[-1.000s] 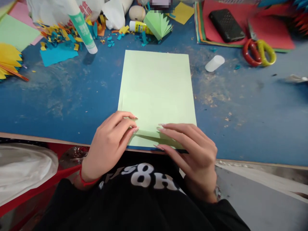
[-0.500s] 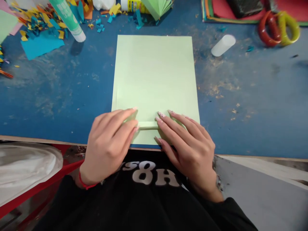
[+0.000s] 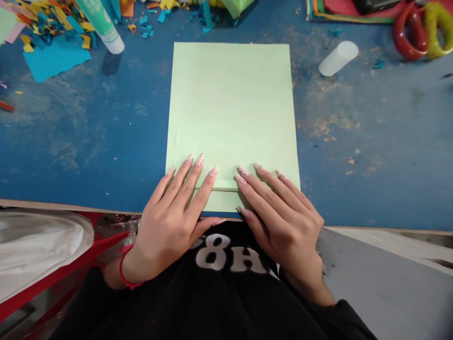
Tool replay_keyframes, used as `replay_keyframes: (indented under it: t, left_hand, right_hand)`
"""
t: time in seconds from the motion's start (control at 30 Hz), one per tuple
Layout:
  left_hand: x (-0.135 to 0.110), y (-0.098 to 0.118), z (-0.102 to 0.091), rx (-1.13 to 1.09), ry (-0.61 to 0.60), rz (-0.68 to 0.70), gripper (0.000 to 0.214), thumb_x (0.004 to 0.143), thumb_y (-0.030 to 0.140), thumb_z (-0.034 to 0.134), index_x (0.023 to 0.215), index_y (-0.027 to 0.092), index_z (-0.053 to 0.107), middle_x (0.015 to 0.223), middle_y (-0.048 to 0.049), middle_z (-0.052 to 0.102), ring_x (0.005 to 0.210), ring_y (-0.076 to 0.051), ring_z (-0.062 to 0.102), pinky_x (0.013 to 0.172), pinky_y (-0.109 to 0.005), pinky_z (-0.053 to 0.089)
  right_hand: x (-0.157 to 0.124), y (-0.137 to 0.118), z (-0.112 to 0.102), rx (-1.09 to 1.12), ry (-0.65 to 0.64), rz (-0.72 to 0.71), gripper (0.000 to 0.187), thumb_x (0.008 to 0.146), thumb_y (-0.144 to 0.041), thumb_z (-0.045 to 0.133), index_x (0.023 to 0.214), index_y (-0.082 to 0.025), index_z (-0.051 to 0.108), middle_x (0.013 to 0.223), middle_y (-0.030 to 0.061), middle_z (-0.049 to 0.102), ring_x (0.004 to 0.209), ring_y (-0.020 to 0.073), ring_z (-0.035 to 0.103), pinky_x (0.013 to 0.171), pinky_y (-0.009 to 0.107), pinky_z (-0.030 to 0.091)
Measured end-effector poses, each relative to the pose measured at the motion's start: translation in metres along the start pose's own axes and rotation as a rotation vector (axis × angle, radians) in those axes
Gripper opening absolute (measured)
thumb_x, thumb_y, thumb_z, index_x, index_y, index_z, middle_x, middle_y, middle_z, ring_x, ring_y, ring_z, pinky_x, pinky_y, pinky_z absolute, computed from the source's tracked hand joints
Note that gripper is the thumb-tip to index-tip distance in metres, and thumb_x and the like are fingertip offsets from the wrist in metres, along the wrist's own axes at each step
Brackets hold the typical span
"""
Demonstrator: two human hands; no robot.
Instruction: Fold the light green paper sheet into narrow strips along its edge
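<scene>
A pale green sheet of paper (image 3: 231, 104) lies on the blue table (image 3: 371, 165), its near edge folded up into a narrow strip. My left hand (image 3: 173, 222) lies flat on the left part of that fold, fingers stretched out and pressing down. On the right part of the fold my right hand (image 3: 279, 217) rests the same way, fingers extended. Neither hand holds anything. The fingertips of the two hands are a short gap apart on the fold line.
A green-and-white glue stick (image 3: 102, 26) and a heap of coloured paper scraps (image 3: 53, 38) sit at the far left. A white cap (image 3: 338, 57) lies right of the sheet, with red and yellow scissor handles (image 3: 421, 30) beyond. The table edge runs just under my wrists.
My left hand has uncurled from a pinch on the fold to lie flat. Both hands now press the folded strip down. The view has tilted slightly toward me.
</scene>
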State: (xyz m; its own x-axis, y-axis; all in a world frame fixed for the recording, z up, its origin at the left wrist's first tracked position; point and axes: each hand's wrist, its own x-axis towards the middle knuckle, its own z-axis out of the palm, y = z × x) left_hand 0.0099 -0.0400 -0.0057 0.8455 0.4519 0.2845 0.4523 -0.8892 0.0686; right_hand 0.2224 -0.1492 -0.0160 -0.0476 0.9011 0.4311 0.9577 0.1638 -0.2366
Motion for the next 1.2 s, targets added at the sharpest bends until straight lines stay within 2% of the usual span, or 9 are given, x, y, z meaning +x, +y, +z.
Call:
replay_keyframes:
  t: [0.17, 0.33, 0.43, 0.53, 0.73, 0.9, 1.03, 1.2]
  left_hand:
    - [-0.002, 0.0, 0.003, -0.004, 0.041, 0.003, 0.064, 0.111, 0.05, 0.054, 0.157, 0.004, 0.055, 0.16, -0.0234, 0.056, 0.15, -0.038, 0.056, 0.124, -0.046, 0.045]
    - [0.0, 0.0, 0.0, -0.019, 0.06, 0.009, 0.055, 0.11, 0.042, 0.06, 0.152, 0.007, 0.061, 0.157, -0.0216, 0.061, 0.148, -0.037, 0.06, 0.119, -0.045, 0.051]
    - [0.001, 0.0, -0.001, -0.021, 0.065, 0.002, 0.05, 0.11, 0.038, 0.061, 0.151, 0.01, 0.063, 0.155, -0.0201, 0.062, 0.146, -0.036, 0.061, 0.121, -0.045, 0.05]
    - [-0.001, 0.0, 0.002, -0.022, 0.071, 0.001, 0.049, 0.11, 0.037, 0.061, 0.152, 0.011, 0.063, 0.156, -0.0201, 0.061, 0.147, -0.036, 0.061, 0.126, -0.047, 0.045]
    - [-0.005, -0.001, 0.006, 0.03, 0.058, 0.021, 0.058, 0.112, 0.047, 0.055, 0.158, 0.013, 0.057, 0.161, -0.0198, 0.056, 0.149, -0.037, 0.058, 0.127, -0.049, 0.044]
    - [-0.006, -0.002, 0.004, 0.032, 0.027, 0.034, 0.065, 0.11, 0.051, 0.058, 0.161, 0.012, 0.054, 0.163, -0.0209, 0.053, 0.152, -0.038, 0.054, 0.128, -0.047, 0.043]
    - [-0.006, -0.003, 0.001, 0.021, -0.005, 0.029, 0.073, 0.106, 0.058, 0.062, 0.162, 0.013, 0.052, 0.165, -0.0205, 0.05, 0.154, -0.038, 0.051, 0.129, -0.048, 0.042]
    - [-0.009, -0.005, 0.006, 0.056, 0.037, 0.07, 0.075, 0.102, 0.058, 0.069, 0.16, 0.012, 0.055, 0.161, -0.0215, 0.056, 0.15, -0.038, 0.056, 0.128, -0.047, 0.044]
  right_hand:
    - [-0.005, 0.001, 0.001, 0.057, 0.045, -0.002, 0.04, 0.099, -0.014, 0.073, 0.138, -0.014, 0.071, 0.142, 0.0078, 0.075, 0.141, 0.0303, 0.067, 0.126, 0.045, 0.049]
    - [-0.011, 0.001, 0.003, 0.223, 0.132, 0.062, 0.043, 0.092, 0.002, 0.072, 0.13, -0.019, 0.076, 0.133, 0.0041, 0.08, 0.137, 0.0264, 0.07, 0.124, 0.045, 0.053]
    - [-0.013, 0.001, 0.004, 0.283, 0.157, 0.102, 0.044, 0.09, 0.005, 0.074, 0.125, -0.021, 0.078, 0.129, 0.0027, 0.081, 0.134, 0.0252, 0.072, 0.123, 0.045, 0.054]
    - [-0.013, 0.002, 0.004, 0.313, 0.153, 0.129, 0.041, 0.09, 0.003, 0.075, 0.122, -0.021, 0.079, 0.127, 0.0022, 0.083, 0.133, 0.0249, 0.073, 0.124, 0.047, 0.054]
    - [-0.011, 0.003, 0.004, 0.296, 0.153, 0.129, 0.041, 0.09, 0.002, 0.077, 0.122, -0.023, 0.08, 0.128, 0.0023, 0.082, 0.127, 0.0251, 0.076, 0.12, 0.046, 0.057]
    - [-0.009, 0.003, 0.002, 0.259, 0.139, 0.1, 0.041, 0.089, 0.001, 0.078, 0.124, -0.02, 0.079, 0.128, 0.0038, 0.082, 0.128, 0.0253, 0.076, 0.12, 0.044, 0.057]
    - [-0.011, 0.005, 0.001, 0.219, 0.113, 0.038, 0.041, 0.088, -0.011, 0.085, 0.128, -0.017, 0.077, 0.13, 0.0058, 0.081, 0.13, 0.0266, 0.074, 0.123, 0.043, 0.054]
    - [-0.015, 0.006, -0.001, 0.19, 0.072, -0.012, 0.044, 0.09, -0.014, 0.084, 0.133, -0.015, 0.075, 0.136, 0.0064, 0.078, 0.136, 0.0264, 0.071, 0.126, 0.043, 0.052]
